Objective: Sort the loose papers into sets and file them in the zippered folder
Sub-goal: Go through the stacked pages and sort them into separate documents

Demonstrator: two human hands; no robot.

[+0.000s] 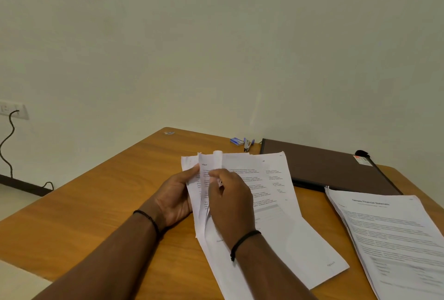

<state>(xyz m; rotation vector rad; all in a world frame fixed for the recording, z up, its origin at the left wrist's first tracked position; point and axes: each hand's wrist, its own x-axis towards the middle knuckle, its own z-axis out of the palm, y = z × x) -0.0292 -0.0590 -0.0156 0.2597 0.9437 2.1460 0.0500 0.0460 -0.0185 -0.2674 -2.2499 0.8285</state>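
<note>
Two bare forearms, each with a thin black wristband, reach up from the bottom of the frame to a sheaf of white printed papers [271,206] at centre.

The left hand [175,196] cups the sheaf's left edge, thumb curled over the top sheets; the right hand [230,201] pinches a few raised sheets, its grip closed on them, and one sheet curls over at its top edge above the fingers. The rest of the sheaf lies flat on the orange-brown wooden counter [108,203]. A second stack of white printed pages [394,239] lies at lower right, apart from the sheaf. The dark brown zippered folder [331,170] lies closed at upper right of the counter, behind both. Left of it sit a small blue box [237,141] and what looks like a blue stapler [248,144], too small to be sure.
</note>
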